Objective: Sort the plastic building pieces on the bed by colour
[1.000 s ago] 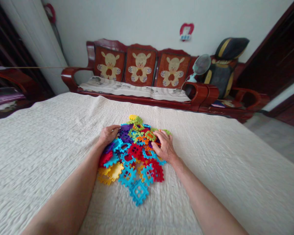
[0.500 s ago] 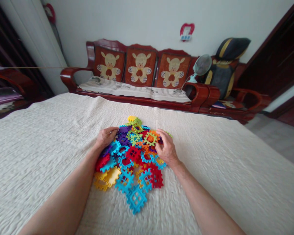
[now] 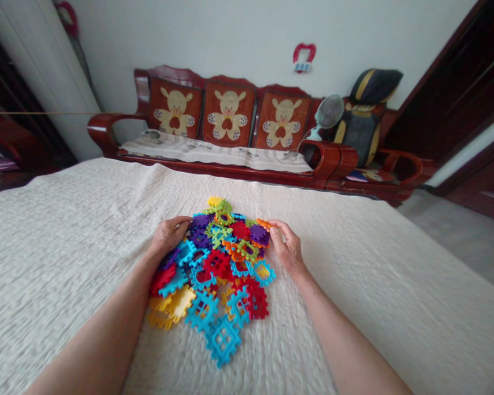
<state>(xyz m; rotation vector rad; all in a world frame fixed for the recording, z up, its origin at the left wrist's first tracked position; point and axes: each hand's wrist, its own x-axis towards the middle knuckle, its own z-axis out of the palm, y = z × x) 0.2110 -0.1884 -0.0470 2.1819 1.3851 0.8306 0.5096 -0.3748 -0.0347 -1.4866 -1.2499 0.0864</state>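
A heap of flat plastic interlocking tiles [image 3: 218,263] in blue, red, yellow, green, purple and orange lies on a cream quilted bedspread [image 3: 66,230]. My left hand [image 3: 168,236] rests palm down against the heap's left edge. Its fingers are loosely curved over purple and blue tiles and grip nothing. My right hand [image 3: 287,248] is at the heap's far right edge, with thumb and fingertips pinched on an orange tile [image 3: 264,223]. One large blue tile [image 3: 222,340] lies nearest to me.
Beyond the bed stands a dark red wooden bench [image 3: 230,126] with three bear-print cushions and a striped cloth on its seat. A small fan [image 3: 327,112] and a dark bag [image 3: 364,118] are at its right end. To the right are the floor [image 3: 456,230] and a dark wooden door.
My right hand has slid from on top of the heap to its right edge and closed on the orange tile. The green and orange tiles near it shifted. The left hand has hardly moved.
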